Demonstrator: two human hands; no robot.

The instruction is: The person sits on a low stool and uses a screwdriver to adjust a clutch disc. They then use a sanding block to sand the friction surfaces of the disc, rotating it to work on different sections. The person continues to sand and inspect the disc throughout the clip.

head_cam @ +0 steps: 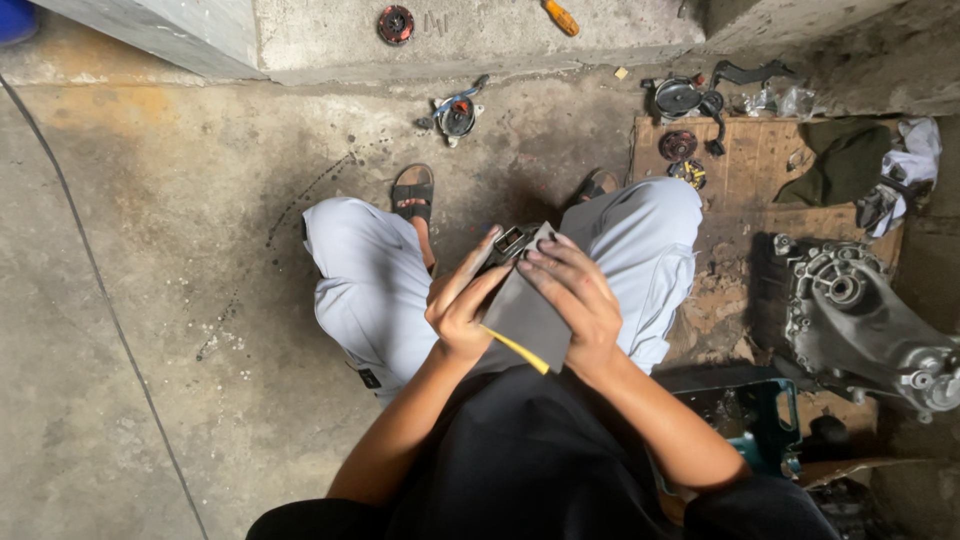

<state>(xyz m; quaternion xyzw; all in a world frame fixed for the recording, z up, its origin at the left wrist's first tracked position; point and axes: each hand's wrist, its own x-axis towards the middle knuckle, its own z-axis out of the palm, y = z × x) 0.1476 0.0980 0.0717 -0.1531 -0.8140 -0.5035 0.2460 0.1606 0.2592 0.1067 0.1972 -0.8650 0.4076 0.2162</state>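
Squatting over the stained concrete floor, I held a small dark metal part with a pale rectangular face wrapped in a grey sheet of abrasive paper with a yellow edge, just above my knees. My left hand cupped the sheet from the side, its fingers closed lightly round the part and paper. My right hand lay flat on the sheet, fingers spread and pressing down, their tips smudged dark. The paper looked dull, creased and folded over the part, hiding most of it. Beside my right leg sat a grey cast-metal engine casing on worn brown cardboard, with a round black part with a blue-handled tool well apart ahead.
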